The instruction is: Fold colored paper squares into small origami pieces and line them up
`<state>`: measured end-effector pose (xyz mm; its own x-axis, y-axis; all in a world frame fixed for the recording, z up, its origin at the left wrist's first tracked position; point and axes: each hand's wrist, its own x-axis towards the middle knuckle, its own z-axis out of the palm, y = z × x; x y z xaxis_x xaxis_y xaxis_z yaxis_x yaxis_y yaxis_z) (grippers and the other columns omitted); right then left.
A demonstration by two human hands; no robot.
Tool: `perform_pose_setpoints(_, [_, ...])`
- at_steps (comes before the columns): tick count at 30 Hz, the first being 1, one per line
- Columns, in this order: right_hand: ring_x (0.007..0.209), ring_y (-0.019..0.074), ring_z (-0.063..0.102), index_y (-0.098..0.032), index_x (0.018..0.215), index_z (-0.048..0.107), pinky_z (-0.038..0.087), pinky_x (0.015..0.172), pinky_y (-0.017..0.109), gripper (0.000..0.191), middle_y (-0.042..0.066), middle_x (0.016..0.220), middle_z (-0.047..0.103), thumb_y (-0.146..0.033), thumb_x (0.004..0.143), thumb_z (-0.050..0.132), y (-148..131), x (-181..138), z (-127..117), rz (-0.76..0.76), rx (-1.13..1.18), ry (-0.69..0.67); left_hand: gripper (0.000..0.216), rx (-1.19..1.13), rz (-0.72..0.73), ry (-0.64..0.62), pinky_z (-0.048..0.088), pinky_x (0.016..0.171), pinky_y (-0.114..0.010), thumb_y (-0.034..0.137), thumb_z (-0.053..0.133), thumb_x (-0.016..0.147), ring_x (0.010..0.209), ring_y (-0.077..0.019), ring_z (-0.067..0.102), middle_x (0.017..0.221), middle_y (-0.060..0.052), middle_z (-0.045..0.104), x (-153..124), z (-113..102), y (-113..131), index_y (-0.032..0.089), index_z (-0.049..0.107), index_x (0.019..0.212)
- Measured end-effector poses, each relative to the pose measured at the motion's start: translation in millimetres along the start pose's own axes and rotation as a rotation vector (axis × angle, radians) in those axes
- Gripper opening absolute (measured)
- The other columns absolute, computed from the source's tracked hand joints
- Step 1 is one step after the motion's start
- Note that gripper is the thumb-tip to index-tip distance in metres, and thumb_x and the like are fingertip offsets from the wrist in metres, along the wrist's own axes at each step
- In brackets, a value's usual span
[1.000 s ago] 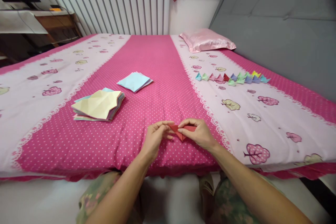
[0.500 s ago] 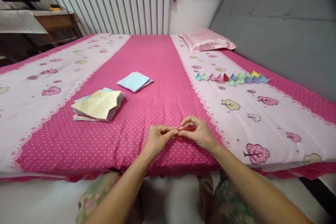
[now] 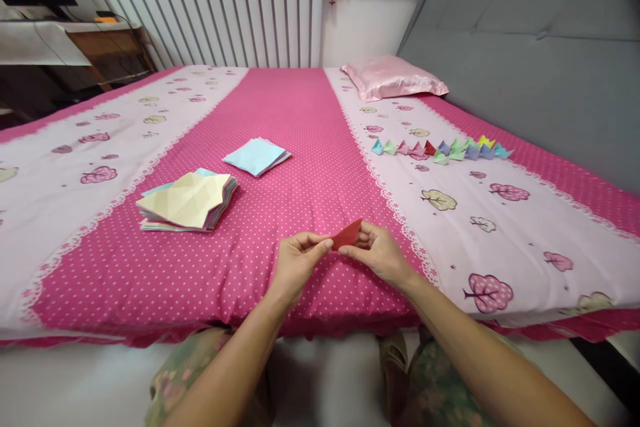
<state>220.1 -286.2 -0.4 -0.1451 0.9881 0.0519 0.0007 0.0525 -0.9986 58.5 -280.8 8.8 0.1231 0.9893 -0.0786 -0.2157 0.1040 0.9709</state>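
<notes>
Between my two hands is a small folded red paper (image 3: 347,236), held just above the near part of the bed. My left hand (image 3: 301,257) pinches its left corner with thumb and fingertips. On the other side my right hand (image 3: 379,252) grips it, thumb in front and fingers behind, partly hidden by the paper. One pointed corner of the paper sticks up beside the right fingers.
Left of my hands lies a stack of creased papers (image 3: 187,200), cream on top. Farther back is a smaller stack with light blue paper (image 3: 257,156) uppermost. Several little folded paper boats (image 3: 457,149) stand at right. A pink pillow (image 3: 393,77) rests near the grey headboard (image 3: 520,60).
The red paper has turned from nearly edge-on to showing a flat triangular face, its point now upward. My hands have barely shifted; both stacks and the boats stay put.
</notes>
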Motion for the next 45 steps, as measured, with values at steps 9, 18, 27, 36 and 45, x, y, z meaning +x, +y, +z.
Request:
perform_pose_setpoints(9, [0.051,0.0125,0.061,-0.017,0.085,0.051,0.045,0.05,0.024,0.032,-0.003,0.056,0.062,-0.025,0.063,0.072,4,-2,2,0.137,-0.005,-0.138,0.018,0.3,0.005,-0.12,0.046,0.059,-0.023,0.031,0.067,0.067,0.06,-0.0139,0.061,0.069,-0.006,0.071,3,-3,-1,0.014,0.072,0.071])
perform_pose_setpoints(18, [0.048,0.0103,0.059,-0.019,0.083,0.046,0.043,0.051,0.022,0.036,-0.005,0.054,0.063,-0.029,0.062,0.073,-2,3,2,0.129,0.088,-0.003,0.023,0.125,-0.103,-0.06,0.038,0.049,-0.02,0.035,0.071,0.061,0.048,-0.0087,0.053,0.059,-0.003,0.066,5,-6,-1,0.013,0.069,0.063])
perform_pose_setpoints(27, [0.047,0.0101,0.059,-0.02,0.072,0.043,0.043,0.048,0.021,0.036,-0.007,0.053,0.057,-0.033,0.06,0.074,-3,2,3,0.099,0.078,0.0,0.023,0.113,-0.087,-0.019,0.039,0.05,-0.021,0.034,0.072,0.06,0.051,-0.01,0.053,0.061,-0.006,0.066,0,-4,-1,0.012,0.069,0.063])
perform_pose_setpoints(36, [0.048,0.0097,0.059,-0.018,0.072,0.049,0.042,0.048,0.021,0.031,-0.005,0.053,0.06,-0.032,0.061,0.074,1,2,4,0.107,0.115,0.0,0.02,0.112,-0.076,0.008,0.042,0.055,-0.022,0.032,0.07,0.062,0.055,-0.0115,0.057,0.064,-0.006,0.068,0,-3,-1,0.012,0.069,0.066])
perform_pose_setpoints(45, [0.058,0.0087,0.061,-0.016,0.077,0.06,0.045,0.054,0.02,0.022,-0.002,0.064,0.063,-0.029,0.064,0.073,9,5,1,0.108,0.15,0.074,0.031,0.035,-0.085,-0.135,0.046,0.061,-0.024,0.039,0.062,0.072,0.062,-0.0142,0.062,0.075,-0.01,0.07,-2,0,2,0.011,0.07,0.084])
